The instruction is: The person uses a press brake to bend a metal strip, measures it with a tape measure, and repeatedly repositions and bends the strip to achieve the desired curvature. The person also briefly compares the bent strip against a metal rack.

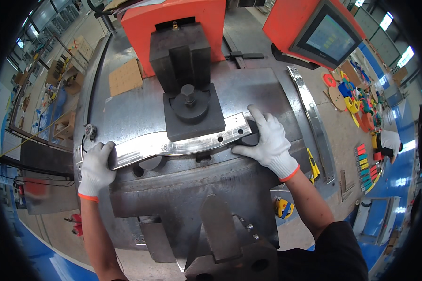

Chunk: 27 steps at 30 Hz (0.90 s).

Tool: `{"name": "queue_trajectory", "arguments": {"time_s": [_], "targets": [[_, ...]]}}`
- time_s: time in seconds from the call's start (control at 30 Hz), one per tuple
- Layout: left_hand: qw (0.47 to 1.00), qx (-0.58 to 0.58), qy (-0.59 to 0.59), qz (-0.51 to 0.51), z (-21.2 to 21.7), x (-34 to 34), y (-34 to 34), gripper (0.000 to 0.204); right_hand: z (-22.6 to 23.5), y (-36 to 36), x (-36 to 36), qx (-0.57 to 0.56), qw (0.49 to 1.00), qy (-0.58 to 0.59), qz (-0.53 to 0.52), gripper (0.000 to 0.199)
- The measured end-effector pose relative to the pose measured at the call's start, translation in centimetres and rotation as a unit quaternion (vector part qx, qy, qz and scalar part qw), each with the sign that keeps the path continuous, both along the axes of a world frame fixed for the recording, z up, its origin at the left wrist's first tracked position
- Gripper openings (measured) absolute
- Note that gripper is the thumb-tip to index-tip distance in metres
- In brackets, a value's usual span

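A long shiny metal bar [147, 144], slightly bent and with holes near its right end, lies across the steel machine table under a dark square press block [192, 112] with a bolt on top. My left hand [96, 169], in a white glove with an orange cuff, is closed on the bar's left end. At the other end my right hand [269, 143], gloved alike, curls its thumb and fingers around a dark rounded block [251, 134] that touches the bar. A second dark rounded block [152, 163] sits against the bar's near edge, left of the middle.
An orange press head [176, 11] stands behind. The control screen [327, 35] hangs at the upper right. Another metal bar [309, 110] and a yellow utility knife [312, 164] lie on the right. A yellow tape measure [283, 207] is nearer me. A person [389, 143] bends at far right.
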<state>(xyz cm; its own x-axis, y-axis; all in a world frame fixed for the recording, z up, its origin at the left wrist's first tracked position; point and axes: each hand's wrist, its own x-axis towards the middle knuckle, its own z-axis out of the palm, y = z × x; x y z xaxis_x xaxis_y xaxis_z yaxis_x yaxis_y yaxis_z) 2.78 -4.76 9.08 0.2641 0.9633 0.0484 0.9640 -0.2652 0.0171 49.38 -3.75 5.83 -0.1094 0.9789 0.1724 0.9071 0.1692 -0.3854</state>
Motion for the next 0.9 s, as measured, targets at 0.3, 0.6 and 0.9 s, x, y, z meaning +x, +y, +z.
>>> {"name": "queue_trajectory", "arguments": {"time_s": [0.3, 0.6, 0.9], "targets": [[1.000, 0.016, 0.009, 0.017, -0.5, 0.4, -1.1, 0.062, -0.1, 0.5, 0.7, 0.007, 0.999, 0.012, 0.043, 0.108], [1.000, 0.000, -0.008, 0.029, -0.2, 0.7, -0.7, 0.063, -1.8, 0.8, 0.8, 0.082, 0.991, 0.040, 0.099, 0.098], [0.999, -0.014, 0.008, 0.043, 0.2, 1.1, -1.0, 0.065, -1.5, 0.9, 0.3, 0.078, 0.992, 0.043, 0.091, 0.095]]}}
